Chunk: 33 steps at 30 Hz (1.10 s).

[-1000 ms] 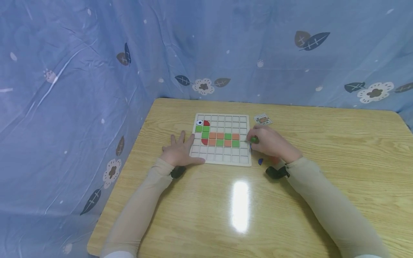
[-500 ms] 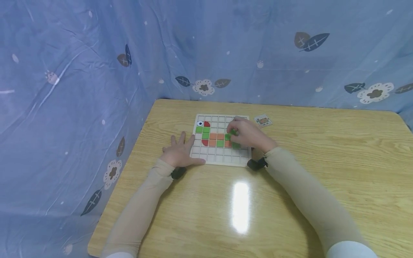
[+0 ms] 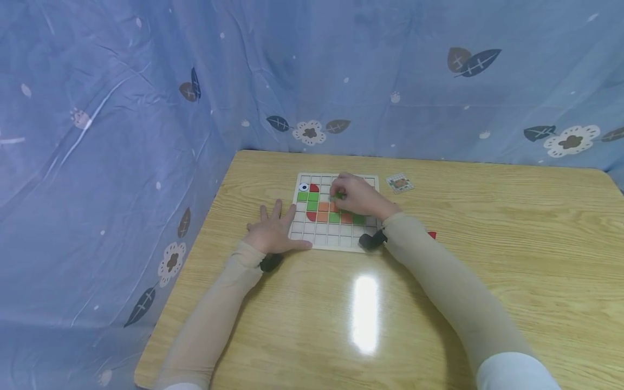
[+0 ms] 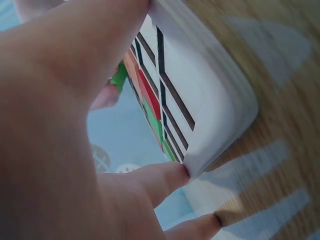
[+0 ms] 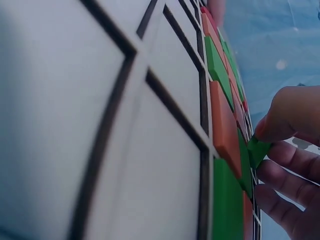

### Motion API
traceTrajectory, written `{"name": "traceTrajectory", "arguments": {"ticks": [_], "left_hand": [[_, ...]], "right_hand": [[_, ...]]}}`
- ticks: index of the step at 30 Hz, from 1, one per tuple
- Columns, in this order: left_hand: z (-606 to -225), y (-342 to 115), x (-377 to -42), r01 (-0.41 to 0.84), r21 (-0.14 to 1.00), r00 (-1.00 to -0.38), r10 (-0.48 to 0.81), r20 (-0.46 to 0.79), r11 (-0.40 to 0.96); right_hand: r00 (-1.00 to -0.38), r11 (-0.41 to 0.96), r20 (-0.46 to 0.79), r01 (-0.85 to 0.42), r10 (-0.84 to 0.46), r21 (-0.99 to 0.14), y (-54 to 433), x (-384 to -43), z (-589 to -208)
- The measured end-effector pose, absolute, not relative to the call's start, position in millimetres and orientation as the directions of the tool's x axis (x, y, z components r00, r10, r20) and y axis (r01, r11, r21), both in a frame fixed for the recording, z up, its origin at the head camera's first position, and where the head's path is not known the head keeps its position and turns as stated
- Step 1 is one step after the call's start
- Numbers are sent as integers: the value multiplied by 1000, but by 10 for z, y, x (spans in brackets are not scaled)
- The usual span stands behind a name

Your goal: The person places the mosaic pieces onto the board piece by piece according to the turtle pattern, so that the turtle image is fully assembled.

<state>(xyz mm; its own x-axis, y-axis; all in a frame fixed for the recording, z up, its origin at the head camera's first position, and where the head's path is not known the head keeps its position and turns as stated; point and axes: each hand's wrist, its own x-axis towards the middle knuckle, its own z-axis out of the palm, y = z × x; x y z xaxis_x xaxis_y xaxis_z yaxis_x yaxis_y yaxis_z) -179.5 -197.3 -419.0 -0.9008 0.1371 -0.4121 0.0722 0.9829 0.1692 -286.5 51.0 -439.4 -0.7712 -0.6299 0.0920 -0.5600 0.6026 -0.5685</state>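
Observation:
A pale square grid board (image 3: 319, 240) lies on the table, with green, orange and red tiles forming a snake-like figure headed by an eye tile (image 3: 304, 187). My left hand (image 3: 270, 234) spreads flat at its left side; in the left wrist view the thumb and a fingertip (image 4: 175, 172) touch the board's edge. Over the upper middle of the grid, my right hand (image 3: 358, 197) pinches a green tile (image 5: 258, 150) between thumb and fingers. That tile is tilted, close over the row of set tiles. The right hand hides part of the figure's right side in the head view.
A small printed pattern card (image 3: 400, 183) lies just right of the board's top corner. A red piece (image 3: 432, 235) peeks out beside the right sleeve (image 3: 419, 244). A blue patterned curtain (image 3: 370, 81) hangs behind the wooden table (image 3: 302, 314).
My right hand has moved left from the board's right edge to over its upper middle, carrying the green tile. The red piece by the sleeve has come into sight. The left hand stays put.

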Motion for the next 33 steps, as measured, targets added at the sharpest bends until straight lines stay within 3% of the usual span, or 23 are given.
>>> {"name": "traceTrajectory", "arguments": {"ticks": [12, 33], "left_hand": [[-4206, -1970, -1787, 70, 168, -902, 134, -410, 983], [-4197, -1963, -1796, 70, 168, -904, 134, -405, 983]], "right_hand": [[-791, 662, -11, -505, -612, -554, 444, -2887, -4357], [-787, 659, 12, -525, -617, -538, 538, -2839, -4344]]}}
